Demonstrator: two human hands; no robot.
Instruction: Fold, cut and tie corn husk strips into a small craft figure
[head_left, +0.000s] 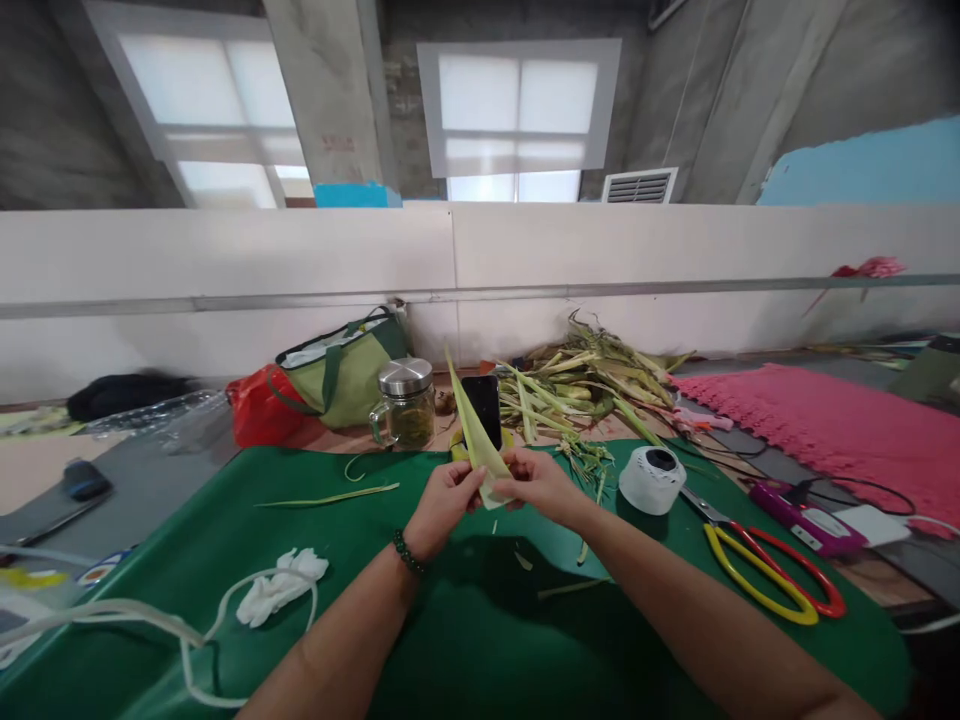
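I am holding a pale green leaf with both my hands, out over the middle of the green cloth. My left hand is curled in small, and its fingers pinch the bottom of the leaf. My right hand is just beside it, also closed up tight, and it pinches the same bottom part from the right. The two hands almost touch. The leaf stands up from my fingers and its pointy tip leans far and a bit left. A dark bead bracelet sits on my left wrist. Just behind the leaf, a black phone stands up. To the left of it is a glass jar with a shiny lid, and a green bag is behind that. A pile of more leaves lies far and to the right. A white tape roll sits near my right hand, and scissors with yellow and red handles lie near and right of it. A thin leaf strip lies to the left on the cloth.
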